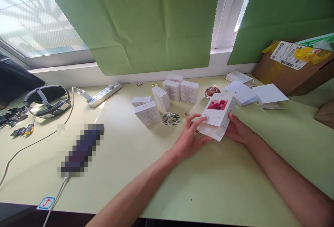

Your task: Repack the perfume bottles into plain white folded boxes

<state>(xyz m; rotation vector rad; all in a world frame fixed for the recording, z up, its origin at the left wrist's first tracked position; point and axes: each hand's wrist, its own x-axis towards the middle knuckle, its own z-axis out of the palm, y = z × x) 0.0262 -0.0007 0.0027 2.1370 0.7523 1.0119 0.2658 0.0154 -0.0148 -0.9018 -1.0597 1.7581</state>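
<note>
White carton [218, 115], bottom flaps open, gripped between left hand [188, 137] and right hand [237, 129] fingers.

You hold a small white carton [218, 115] between both hands, just above the pale green table. Its upper face carries a red floral picture with small print beneath that is too fine to read. The carton is tilted, its far end raised and its near end dipping toward you. That near end looks open, with a flap hanging down, though the angle makes this hard to confirm. Your fingers press against both its sides.
</note>
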